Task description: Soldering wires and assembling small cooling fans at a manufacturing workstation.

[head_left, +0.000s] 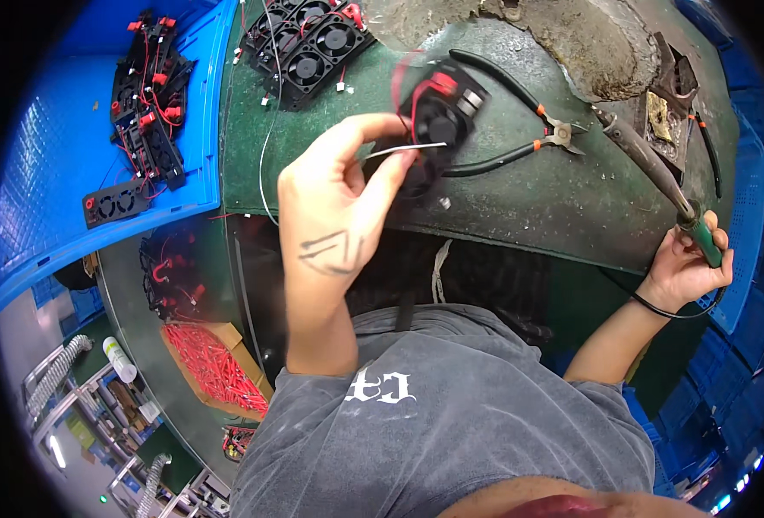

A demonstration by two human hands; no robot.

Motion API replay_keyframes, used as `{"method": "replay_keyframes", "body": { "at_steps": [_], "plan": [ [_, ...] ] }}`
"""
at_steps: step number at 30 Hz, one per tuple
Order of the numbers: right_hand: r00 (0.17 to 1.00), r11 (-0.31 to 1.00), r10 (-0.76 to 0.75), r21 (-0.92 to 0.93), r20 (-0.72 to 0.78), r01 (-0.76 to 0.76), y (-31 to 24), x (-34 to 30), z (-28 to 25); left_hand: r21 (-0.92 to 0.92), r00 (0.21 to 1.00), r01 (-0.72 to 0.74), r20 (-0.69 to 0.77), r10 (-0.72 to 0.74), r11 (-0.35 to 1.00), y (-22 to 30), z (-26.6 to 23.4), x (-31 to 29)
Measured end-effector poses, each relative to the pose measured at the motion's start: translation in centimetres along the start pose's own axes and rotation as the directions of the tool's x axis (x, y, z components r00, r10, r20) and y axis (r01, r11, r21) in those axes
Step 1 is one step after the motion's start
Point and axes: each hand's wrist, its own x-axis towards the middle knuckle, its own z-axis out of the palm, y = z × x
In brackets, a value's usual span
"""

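Reaching up from the lower edge, the left forearm stood almost upright at the front edge of the green bench (528,203), and the left hand (330,190) bent to the right at the wrist. Its back, crossed by a dark line marking, faced the camera. Thumb and forefinger were drawn close together, pinching the left side of a black fan module (440,125) with red parts and a red wire. The module was blurred and hung over the middle of the bench, overlapping the black handles of a pair of cutters (561,135); whether it touched them could not be told. A thin silvery wire (416,148) ran past the thumb tip and across the module's face. The other left fingers were mostly hidden.

The right forearm slanted up and outward to the right end of the bench, well apart from the left. There the right hand (685,266) was turned partly upward, its fingers curled around the green handle of a soldering iron (649,166). The iron leaned up and to the left, its tip just beside a rough, brownish slab (610,65). A black cable (665,313) passed around the right wrist. More fan modules (313,47) lay beyond the left hand, near the blue tray (41,186).
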Motion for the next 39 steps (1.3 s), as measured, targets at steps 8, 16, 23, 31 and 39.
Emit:
{"method": "replay_keyframes", "body": {
  "at_steps": [8, 16, 23, 31, 39],
  "plan": [
    [0.998, 1.000, -0.003, -0.020, -0.061, 0.002, -0.1, 0.0, -0.3, 0.125, 0.875, -0.428, 0.304, 0.376, 0.895, 1.1, 0.2, 5.9],
    [0.999, 1.000, 0.018, 0.022, -0.041, -0.017, -0.3, 0.2, -0.7, -0.013, 0.716, -0.455, 0.590, 0.374, 0.890, 1.3, 0.4, 10.4],
    [0.996, 1.000, -0.007, -0.011, -0.092, 0.006, 0.0, -0.2, 0.2, -0.087, 0.618, -0.420, 0.701, 0.355, 0.903, -0.7, 0.9, 10.9],
    [0.994, 1.000, -0.018, -0.022, -0.107, 0.015, 0.0, -0.1, 0.3, -0.039, 0.648, -0.589, 0.574, 0.500, 0.807, -1.9, 1.7, 10.8],
    [0.995, 0.999, -0.023, -0.035, -0.097, 0.020, 0.4, -0.1, 0.6, -0.155, 0.930, -0.187, 0.291, 0.225, 0.970, 3.6, 0.9, 6.4]
  ]
}}
